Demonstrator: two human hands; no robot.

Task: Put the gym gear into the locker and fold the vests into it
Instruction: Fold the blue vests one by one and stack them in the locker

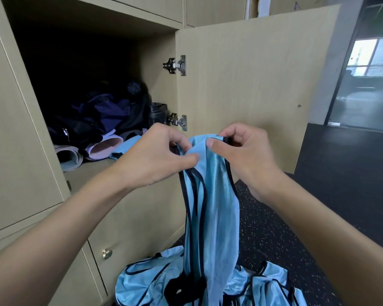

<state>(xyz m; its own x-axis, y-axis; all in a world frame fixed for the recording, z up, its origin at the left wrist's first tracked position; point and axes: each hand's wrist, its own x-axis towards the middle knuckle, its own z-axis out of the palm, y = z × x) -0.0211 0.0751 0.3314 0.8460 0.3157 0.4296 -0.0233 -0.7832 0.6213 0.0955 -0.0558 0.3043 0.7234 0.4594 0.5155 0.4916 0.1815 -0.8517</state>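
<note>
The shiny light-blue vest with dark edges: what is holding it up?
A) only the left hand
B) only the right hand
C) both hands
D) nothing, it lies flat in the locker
C: the left hand and the right hand both pinch the top of the shiny light-blue vest with dark edges, which hangs down toward the pile of light-blue vests below.

- Two hands: left hand, right hand.
- One vest held up.
- One heap of vests; number within unclear.
- Two hinges: upper hinge, lower hinge.
- At least two rolled mats: grey mat, pink mat.
- One brass knob.
- One dark bottle.
</note>
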